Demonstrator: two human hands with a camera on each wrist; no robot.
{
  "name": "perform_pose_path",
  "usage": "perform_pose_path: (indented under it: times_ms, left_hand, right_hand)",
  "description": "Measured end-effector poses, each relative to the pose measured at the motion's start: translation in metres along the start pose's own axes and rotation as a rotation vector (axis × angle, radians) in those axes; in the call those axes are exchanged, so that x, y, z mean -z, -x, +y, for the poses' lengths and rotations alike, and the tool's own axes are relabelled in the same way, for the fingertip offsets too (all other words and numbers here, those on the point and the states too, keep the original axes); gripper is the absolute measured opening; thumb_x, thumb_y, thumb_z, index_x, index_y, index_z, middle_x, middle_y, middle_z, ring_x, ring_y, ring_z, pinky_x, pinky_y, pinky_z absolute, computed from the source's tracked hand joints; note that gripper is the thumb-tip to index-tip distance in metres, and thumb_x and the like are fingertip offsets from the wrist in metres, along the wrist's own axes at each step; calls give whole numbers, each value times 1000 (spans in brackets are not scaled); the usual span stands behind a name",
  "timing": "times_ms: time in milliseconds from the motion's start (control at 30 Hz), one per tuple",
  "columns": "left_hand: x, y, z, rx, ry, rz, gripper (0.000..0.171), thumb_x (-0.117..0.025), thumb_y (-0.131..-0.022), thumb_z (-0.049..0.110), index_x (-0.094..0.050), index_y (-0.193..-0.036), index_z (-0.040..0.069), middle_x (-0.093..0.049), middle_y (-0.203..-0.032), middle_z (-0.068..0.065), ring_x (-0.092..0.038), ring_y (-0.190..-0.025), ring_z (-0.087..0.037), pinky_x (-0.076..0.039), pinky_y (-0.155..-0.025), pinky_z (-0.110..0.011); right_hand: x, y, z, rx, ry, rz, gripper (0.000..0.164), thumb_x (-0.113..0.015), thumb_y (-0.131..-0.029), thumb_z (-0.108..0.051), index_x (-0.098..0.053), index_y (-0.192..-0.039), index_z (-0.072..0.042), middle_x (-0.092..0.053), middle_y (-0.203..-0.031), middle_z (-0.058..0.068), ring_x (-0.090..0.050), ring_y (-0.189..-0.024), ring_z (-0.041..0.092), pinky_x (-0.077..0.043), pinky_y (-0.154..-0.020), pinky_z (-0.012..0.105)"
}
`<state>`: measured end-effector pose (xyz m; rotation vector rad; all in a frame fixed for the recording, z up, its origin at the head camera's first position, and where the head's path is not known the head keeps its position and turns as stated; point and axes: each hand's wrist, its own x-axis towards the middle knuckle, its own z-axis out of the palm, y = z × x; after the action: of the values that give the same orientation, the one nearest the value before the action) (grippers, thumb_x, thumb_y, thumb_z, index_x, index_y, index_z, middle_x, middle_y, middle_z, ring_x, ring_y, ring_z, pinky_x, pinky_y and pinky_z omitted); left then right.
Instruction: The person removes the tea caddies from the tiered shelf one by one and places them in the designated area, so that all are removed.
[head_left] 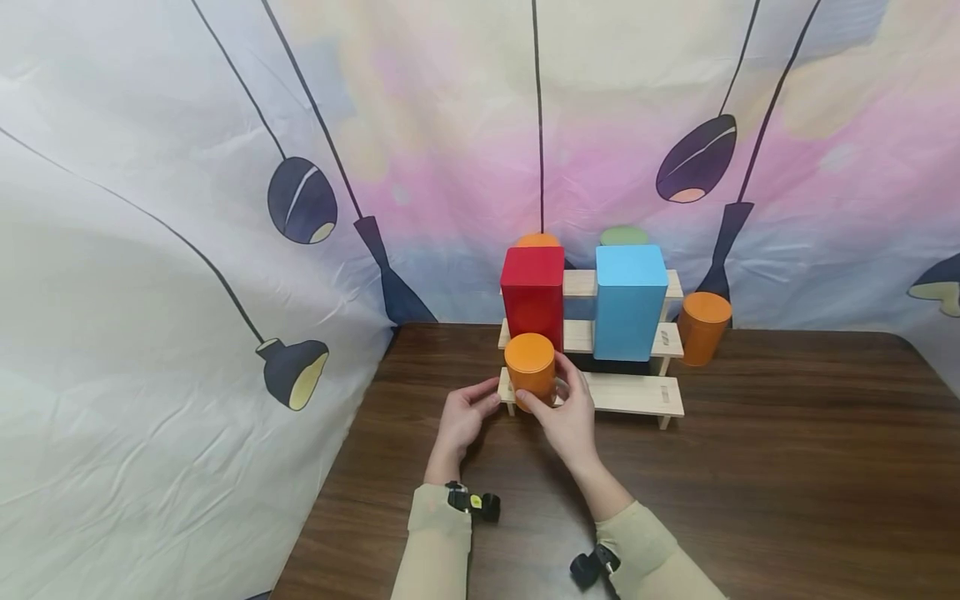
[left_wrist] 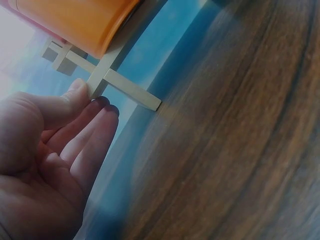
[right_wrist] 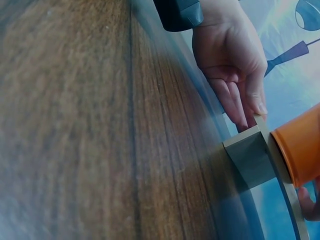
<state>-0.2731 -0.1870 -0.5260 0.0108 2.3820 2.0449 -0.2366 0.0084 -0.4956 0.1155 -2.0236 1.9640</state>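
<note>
A three-step wooden shelf [head_left: 630, 393] stands on the table against the backdrop. On the left end of its lowest step sits an orange canister [head_left: 531, 371], upright, and my right hand [head_left: 573, 421] holds it from the right with thumb and fingers curled round its side. My left hand [head_left: 459, 421] pinches the left end of that same step. In the left wrist view, the thumb [left_wrist: 75, 95] lies on top of the board and the fingertips are under it. The right wrist view shows the canister's base [right_wrist: 292, 160] at the board's surface.
A red box [head_left: 533, 283] and a blue box [head_left: 630, 312] stand on the step behind. Partly hidden behind them are an orange round top [head_left: 538, 240] and a green one [head_left: 624, 237]. Another orange canister [head_left: 705, 329] is right of the shelf. Brown wood table [head_left: 810, 467] surrounds it.
</note>
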Motion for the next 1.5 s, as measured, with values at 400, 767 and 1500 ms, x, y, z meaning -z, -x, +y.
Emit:
perform_pose_path:
  times_ms: [400, 767, 1500]
  left_hand:
    - [-3, -2, 1, 12, -1, 3, 33, -72, -102, 6, -74, -136, 6, -70, -139, -14, -73, -115, -21, -61, -96, -31]
    - [-2, -3, 1, 1, 11, 7, 33, -72, -102, 4, -74, -135, 4, -70, -138, -17, -74, -112, -20, -61, -95, -29]
    - [0, 0, 1, 7, -21, 7, 33, -73, -102, 7, -75, -135, 7, -70, -139, -13, -73, -117, -23, -61, -98, -32]
  right_hand:
    - [3, -1, -3, -8, -5, -1, 83, -94, -86, -17, -50, -156, -13, -54, -154, 10, -52, -139, 34, -42, -119, 61]
    - [1, 0, -3, -5, 21, 3, 83, -94, -86, -15, -50, -156, -10, -54, -154, 12, -52, -140, 34, -42, -120, 61]
    - [3, 1, -3, -31, 51, -23, 84, -93, -86, -18, -49, -157, -10, -53, -154, 13, -52, -140, 37, -41, -121, 59]
